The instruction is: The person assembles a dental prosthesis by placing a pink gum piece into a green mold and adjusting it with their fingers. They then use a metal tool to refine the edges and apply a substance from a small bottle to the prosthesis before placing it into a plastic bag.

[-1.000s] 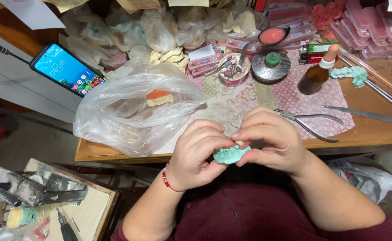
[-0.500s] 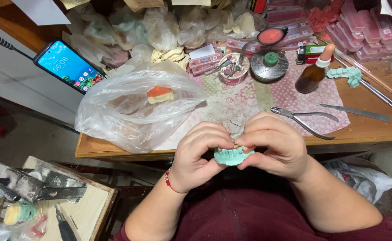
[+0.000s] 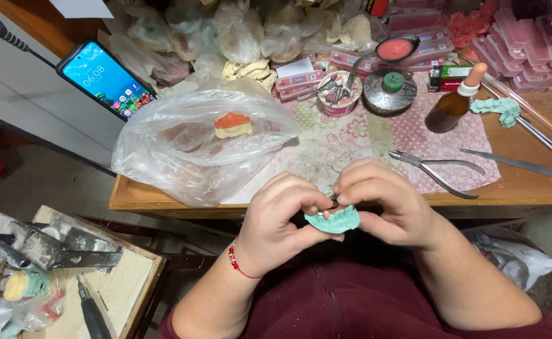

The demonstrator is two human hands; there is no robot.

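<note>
Both hands pinch one small green cast (image 3: 334, 220), a tooth-shaped model held just in front of the table's near edge, over the lap. The left hand (image 3: 282, 220) cups it from below and the side, thumb under; the right hand (image 3: 389, 201) closes on its upper edge, fingertips bent over something thin and pale that I cannot make out.

The cast looks brittle, so squeezing or levering on the teeth could likely snap one off. It hangs clear of the table (image 3: 527, 188), so a slip would probably drop it to the lap or floor.

Just beyond the right hand lie pliers (image 3: 436, 169) and a thin blade (image 3: 508, 162), both easy to catch with a knuckle. Left of them a bag (image 3: 182, 150) holds an orange-topped cast (image 3: 232, 125). Farther back a brown bottle (image 3: 452, 103) stands upright and could tip.
</note>
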